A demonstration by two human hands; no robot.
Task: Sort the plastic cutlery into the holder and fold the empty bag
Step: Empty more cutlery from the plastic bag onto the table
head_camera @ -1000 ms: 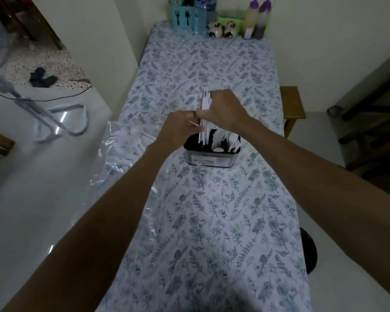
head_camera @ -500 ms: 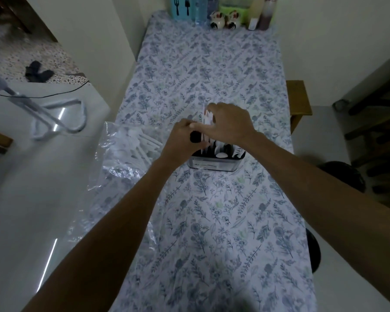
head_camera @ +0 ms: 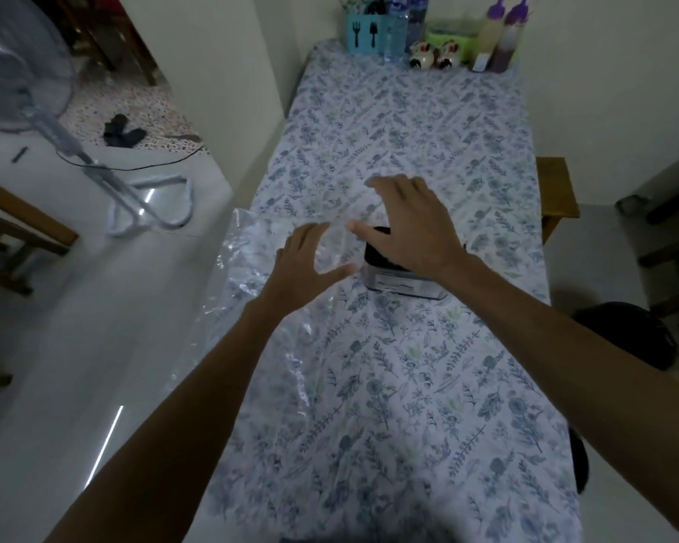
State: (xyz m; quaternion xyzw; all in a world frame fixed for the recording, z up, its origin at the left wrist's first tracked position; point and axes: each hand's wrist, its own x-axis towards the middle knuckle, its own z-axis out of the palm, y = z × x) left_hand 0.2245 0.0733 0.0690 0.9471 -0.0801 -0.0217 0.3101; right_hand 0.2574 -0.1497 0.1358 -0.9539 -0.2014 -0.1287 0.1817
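Holder: a dark cutlery holder stands mid-worktop, its top mostly hidden under the right hand; contents cannot be told.
Bag: a clear plastic bag lies crumpled along the worktop's left edge, just left of the holder.
Right hand: the right hand hovers over the holder, fingers spread, gripping nothing.
Left hand: the left hand is above the bag, fingers loose and empty.
Worktop: the worktop wears a floral cloth.
Far end: a blue utensil caddy and sauce bottles.

crinkled glossy clear plastic bag on matt floral cloth.
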